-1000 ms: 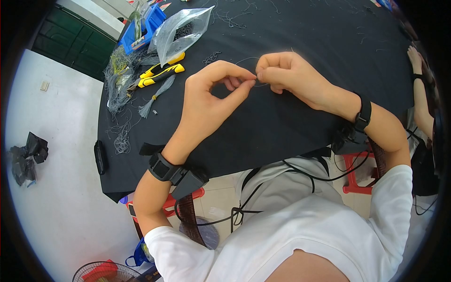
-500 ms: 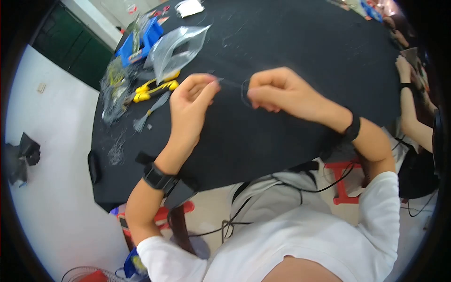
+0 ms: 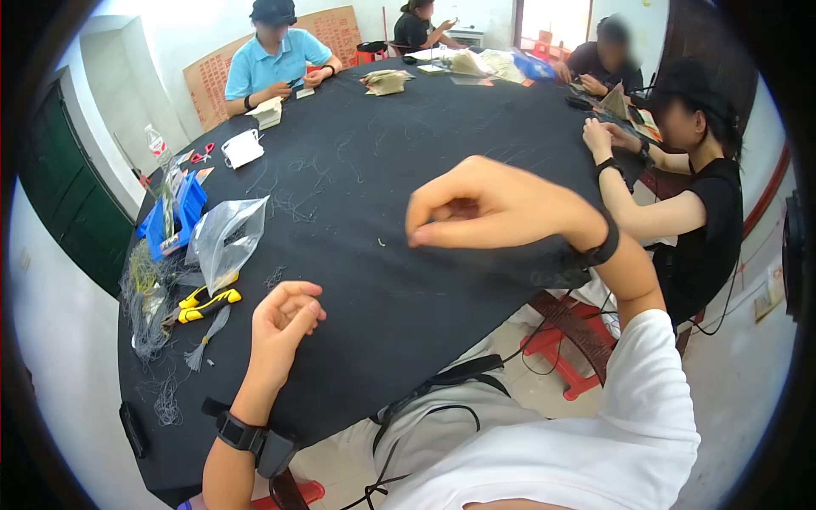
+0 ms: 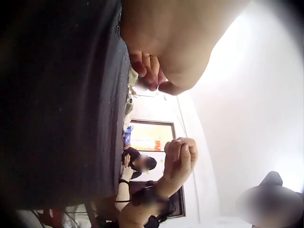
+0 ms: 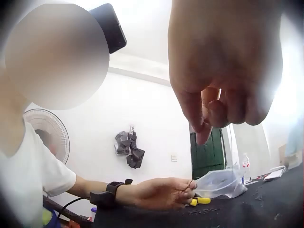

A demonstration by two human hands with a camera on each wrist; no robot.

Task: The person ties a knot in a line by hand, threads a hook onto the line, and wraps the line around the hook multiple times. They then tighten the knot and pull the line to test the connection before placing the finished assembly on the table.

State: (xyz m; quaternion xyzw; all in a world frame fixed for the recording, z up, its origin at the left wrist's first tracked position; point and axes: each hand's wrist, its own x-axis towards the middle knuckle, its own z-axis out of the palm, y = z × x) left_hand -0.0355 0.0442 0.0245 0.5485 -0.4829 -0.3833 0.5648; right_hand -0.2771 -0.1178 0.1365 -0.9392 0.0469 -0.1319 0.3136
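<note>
My left hand (image 3: 274,336) is low over the black table, its fingers curled and thumb close to the index finger; in the right wrist view, a thin strand (image 5: 190,183) shows at the fingertips of this hand (image 5: 161,194). Higher and to the right, my right hand (image 3: 501,208) has curled fingers, with thumb and index tips together in a pinch. The thread there is too fine to make out clearly. The hands are well apart. Yellow-black pliers (image 3: 208,308) and a tied bundle of grey threads (image 3: 206,340) lie left of my left hand.
On the black table (image 3: 365,340) are a clear plastic bag (image 3: 228,242), a blue bin (image 3: 174,217), tangled threads (image 3: 146,297), red scissors (image 3: 202,154) and paper stacks (image 3: 387,82). Several people sit around it, the nearest (image 3: 697,187) at the right.
The head view has turned up and right, bringing the table's far side and people into view. My hands have moved farther apart, the right one up and away from the left.
</note>
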